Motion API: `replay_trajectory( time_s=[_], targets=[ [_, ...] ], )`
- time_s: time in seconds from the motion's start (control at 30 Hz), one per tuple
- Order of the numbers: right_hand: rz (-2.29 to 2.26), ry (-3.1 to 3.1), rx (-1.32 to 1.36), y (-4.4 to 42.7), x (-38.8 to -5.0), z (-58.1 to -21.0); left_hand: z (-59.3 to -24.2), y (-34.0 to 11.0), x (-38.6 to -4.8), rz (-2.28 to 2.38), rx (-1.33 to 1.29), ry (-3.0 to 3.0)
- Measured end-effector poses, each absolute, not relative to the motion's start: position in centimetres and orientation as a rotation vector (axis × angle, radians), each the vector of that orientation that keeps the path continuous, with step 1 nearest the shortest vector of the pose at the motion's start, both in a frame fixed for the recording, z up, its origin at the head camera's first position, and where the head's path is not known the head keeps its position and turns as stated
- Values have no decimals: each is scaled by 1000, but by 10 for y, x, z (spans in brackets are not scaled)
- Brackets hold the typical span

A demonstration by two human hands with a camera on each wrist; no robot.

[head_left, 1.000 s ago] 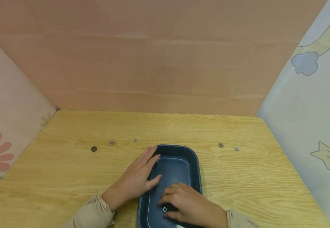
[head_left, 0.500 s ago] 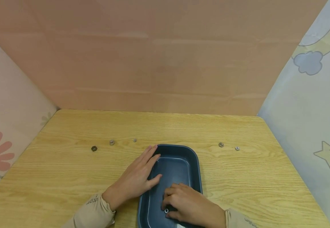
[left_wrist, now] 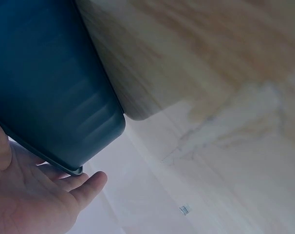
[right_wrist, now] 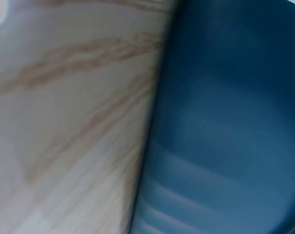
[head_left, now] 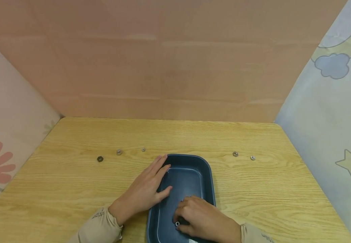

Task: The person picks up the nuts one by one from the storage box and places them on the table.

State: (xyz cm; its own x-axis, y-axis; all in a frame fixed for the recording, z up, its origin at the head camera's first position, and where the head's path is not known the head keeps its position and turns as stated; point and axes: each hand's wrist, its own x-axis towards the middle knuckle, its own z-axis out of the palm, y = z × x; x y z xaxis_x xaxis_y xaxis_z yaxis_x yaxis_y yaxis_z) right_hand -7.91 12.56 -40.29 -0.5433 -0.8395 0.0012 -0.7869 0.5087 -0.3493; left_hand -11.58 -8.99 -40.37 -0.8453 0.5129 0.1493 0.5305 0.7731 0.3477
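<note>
A deep blue rectangular tray (head_left: 182, 179) stands on the table before me. My left hand (head_left: 145, 189) rests over its left rim with straight fingers; in the left wrist view its fingertips show past the tray's corner. Inside the tray, low down, my right hand (head_left: 201, 216) has curled fingers and pinches a small metal nut (head_left: 177, 223) between thumb and forefinger. A white patch (head_left: 192, 241) lies partly under that hand, too cut off to identify. The right wrist view shows only the tray's outer wall (right_wrist: 225, 122) and the tabletop.
Beyond the tray on the left lie a dark nut (head_left: 100, 159), a silver nut (head_left: 119, 152) and a smaller nut (head_left: 143, 149). To the right lie another nut (head_left: 235, 154) and a small silver one (head_left: 253, 158). Papered walls enclose the wooden table (head_left: 72, 189).
My right hand has shifted slightly to the right with the nut, its fingertips drawing closer around it. My left hand and the tray have stayed still.
</note>
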Motion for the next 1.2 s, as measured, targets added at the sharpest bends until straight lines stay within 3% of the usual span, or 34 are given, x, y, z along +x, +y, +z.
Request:
replay_trajectory(
  time_s=[0.9,1.2],
  targets=[
    [-893,2726,-1459,145,-87,-392,-405,-90,-116,-566,-881,-2885],
    [-931,2824,-1308,163,-98,-384,-404,-90,-115,-571,-874,-2886]
  ],
)
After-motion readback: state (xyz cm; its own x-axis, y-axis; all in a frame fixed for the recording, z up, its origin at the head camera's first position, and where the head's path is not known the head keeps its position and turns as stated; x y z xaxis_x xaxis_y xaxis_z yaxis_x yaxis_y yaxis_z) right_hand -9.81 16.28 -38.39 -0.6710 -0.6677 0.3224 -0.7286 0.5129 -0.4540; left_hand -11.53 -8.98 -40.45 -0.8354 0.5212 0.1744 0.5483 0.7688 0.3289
